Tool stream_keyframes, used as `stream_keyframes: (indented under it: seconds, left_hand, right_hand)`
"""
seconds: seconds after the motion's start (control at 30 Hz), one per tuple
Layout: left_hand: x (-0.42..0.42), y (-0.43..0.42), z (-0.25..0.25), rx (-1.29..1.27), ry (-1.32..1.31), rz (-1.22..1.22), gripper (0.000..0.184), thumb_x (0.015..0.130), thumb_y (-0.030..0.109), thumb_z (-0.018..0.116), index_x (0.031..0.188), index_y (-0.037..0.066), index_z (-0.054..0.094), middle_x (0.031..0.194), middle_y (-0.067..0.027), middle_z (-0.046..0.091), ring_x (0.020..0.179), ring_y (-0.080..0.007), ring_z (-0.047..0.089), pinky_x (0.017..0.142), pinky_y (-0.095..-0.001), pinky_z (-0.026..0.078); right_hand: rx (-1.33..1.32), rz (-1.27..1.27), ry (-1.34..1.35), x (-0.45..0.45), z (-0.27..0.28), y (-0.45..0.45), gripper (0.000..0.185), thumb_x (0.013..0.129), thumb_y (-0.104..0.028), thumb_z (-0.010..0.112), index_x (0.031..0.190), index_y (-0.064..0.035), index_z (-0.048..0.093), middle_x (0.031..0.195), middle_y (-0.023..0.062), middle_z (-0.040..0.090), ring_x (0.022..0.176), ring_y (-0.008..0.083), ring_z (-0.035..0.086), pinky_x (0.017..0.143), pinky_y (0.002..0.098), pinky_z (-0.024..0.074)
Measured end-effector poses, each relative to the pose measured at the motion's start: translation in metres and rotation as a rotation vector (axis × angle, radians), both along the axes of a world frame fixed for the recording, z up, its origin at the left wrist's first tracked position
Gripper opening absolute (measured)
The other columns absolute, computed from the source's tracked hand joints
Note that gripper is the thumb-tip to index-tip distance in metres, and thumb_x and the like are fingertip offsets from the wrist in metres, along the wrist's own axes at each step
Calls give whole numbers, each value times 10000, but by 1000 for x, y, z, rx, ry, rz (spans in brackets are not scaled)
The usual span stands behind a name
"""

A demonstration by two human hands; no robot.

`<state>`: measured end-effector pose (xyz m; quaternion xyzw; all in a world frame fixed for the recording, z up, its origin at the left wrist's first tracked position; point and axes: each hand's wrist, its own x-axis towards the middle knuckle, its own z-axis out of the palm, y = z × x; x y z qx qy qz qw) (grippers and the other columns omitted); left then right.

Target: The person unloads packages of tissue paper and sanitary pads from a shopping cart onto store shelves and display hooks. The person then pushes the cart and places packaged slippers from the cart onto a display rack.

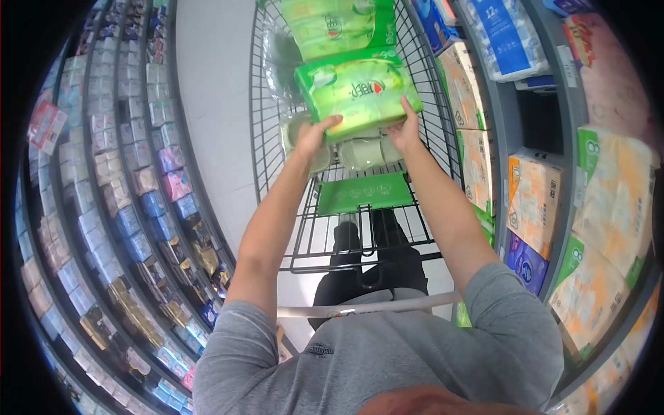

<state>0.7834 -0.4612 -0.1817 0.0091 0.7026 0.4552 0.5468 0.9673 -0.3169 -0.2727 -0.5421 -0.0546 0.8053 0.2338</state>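
Note:
A green plastic-wrapped tissue pack is held between both hands over the shopping cart. My left hand grips its near left corner, with the thumb lying on top. At the near right corner, my right hand has its thumb against the upper face and its fingers mostly hidden below. Another green tissue pack lies farther forward in the cart. Under and nearer than the held pack sit pale rolls in clear wrap. More clear plastic wrapping shows along the cart's left side.
The cart's green seat flap and pale handle bar lie close to my body. Shelves of small packets line the left. Large tissue packs fill shelving close on the right. Pale floor runs left of the cart.

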Motion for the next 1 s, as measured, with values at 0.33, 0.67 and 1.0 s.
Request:
stream_keyframes:
  seconds: [0.33, 0.67, 1.0]
  left_hand:
    - [53, -64, 150, 298, 20, 264, 701, 739, 145, 744, 1324, -23, 396, 1197, -179, 559, 1071, -277, 570, 874, -378, 488]
    - [48, -146, 215, 523, -45, -717, 269, 905, 107, 560, 1145, -11, 588, 1016, -126, 675, 872, -189, 641, 822, -318, 516]
    - [206, -9, 383, 747, -418, -988, 656, 967, 537, 392, 1383, 30, 393, 1371, -120, 459, 1210, -275, 471, 1003, -408, 386]
  right_hand:
    - [23, 68, 350, -27, 211, -114, 764, 762, -499, 719, 1312, -43, 445, 1224, 125, 554, 1121, 286, 520, 962, 473, 399]
    - [559, -264, 335, 130, 374, -188, 466, 842, -329, 622, 1186, -25, 542, 1081, 121, 629, 976, 241, 619, 868, 372, 500]
    - [497, -346, 301, 315, 444, -345, 557, 830, -346, 608, 1254, 3, 520, 1159, 172, 611, 997, 269, 633, 883, 382, 514]
